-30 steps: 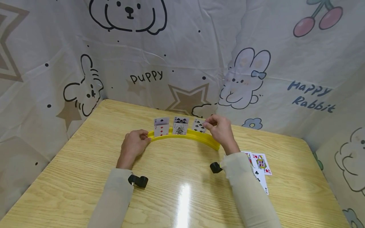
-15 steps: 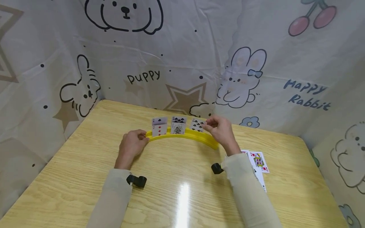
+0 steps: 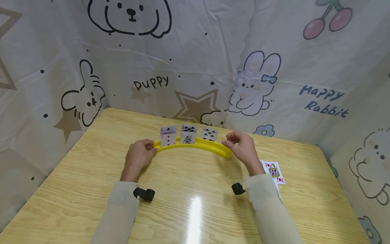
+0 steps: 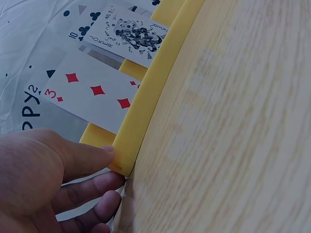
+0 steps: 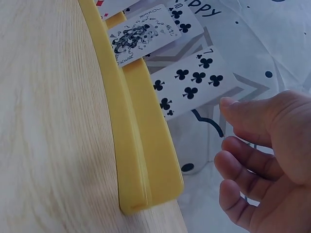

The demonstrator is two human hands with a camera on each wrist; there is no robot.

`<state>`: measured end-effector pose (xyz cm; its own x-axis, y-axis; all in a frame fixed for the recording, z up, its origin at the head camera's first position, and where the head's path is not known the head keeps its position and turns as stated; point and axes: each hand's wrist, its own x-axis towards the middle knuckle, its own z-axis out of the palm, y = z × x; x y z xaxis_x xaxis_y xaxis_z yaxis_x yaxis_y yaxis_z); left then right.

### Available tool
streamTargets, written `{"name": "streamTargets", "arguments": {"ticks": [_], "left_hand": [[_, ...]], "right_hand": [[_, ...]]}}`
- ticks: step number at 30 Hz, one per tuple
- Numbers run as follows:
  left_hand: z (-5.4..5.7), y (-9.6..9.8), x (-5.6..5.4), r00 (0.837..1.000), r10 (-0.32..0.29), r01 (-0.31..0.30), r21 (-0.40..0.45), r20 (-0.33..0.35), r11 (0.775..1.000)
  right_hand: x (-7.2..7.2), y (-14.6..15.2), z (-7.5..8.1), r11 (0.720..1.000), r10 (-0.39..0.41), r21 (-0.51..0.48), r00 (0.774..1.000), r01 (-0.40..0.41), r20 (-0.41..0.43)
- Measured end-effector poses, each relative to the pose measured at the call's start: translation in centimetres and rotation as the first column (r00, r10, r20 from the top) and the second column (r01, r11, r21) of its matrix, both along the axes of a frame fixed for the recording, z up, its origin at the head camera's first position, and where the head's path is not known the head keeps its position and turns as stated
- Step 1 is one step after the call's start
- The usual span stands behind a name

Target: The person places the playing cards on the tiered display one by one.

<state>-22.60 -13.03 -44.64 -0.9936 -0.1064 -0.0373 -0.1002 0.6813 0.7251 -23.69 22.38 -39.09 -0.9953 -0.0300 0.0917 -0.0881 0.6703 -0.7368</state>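
A curved yellow card holder [image 3: 210,146] stands on the table. My left hand [image 3: 138,157] pinches its left end, the thumb over the front edge in the left wrist view. In the front groove are the three of diamonds [image 4: 92,92] and a joker [image 5: 141,36]. Behind them rise a two of spades [image 3: 168,129] and a ten of clubs [image 5: 184,24], both partly hidden. The seven of clubs [image 5: 192,80] stands tilted in the back groove towards the right. Just right of that card, my right hand [image 3: 242,147] holds nothing, its fingers loosely bent.
Face-up cards lie on the table right of the holder, a queen of hearts [image 3: 274,172] among them, partly covered by the right sleeve [image 3: 268,200]. A printed cloth [image 3: 189,61] hangs behind the wooden table [image 3: 170,203].
My right hand has let go of the seven of clubs and drawn back to the right and towards me. The card stays up in the holder. My left hand keeps its grip.
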Motion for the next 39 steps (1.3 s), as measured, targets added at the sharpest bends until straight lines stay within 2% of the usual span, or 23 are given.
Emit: {"name": "streamTargets", "arguments": {"ticks": [23, 39], "left_hand": [[-0.2, 0.0, -0.1, 1.000, -0.005, 0.005, -0.003, -0.005, 1.000], [0.1, 0.1, -0.1, 1.000, -0.010, 0.010, 0.002, 0.004, 1.000]], "right_hand": [[3.7, 4.3, -1.1, 0.996, -0.055, 0.078, 0.998, 0.052, 0.039], [5.6, 7.1, -1.6, 0.990, -0.077, 0.122, 0.996, 0.070, 0.054]]}}
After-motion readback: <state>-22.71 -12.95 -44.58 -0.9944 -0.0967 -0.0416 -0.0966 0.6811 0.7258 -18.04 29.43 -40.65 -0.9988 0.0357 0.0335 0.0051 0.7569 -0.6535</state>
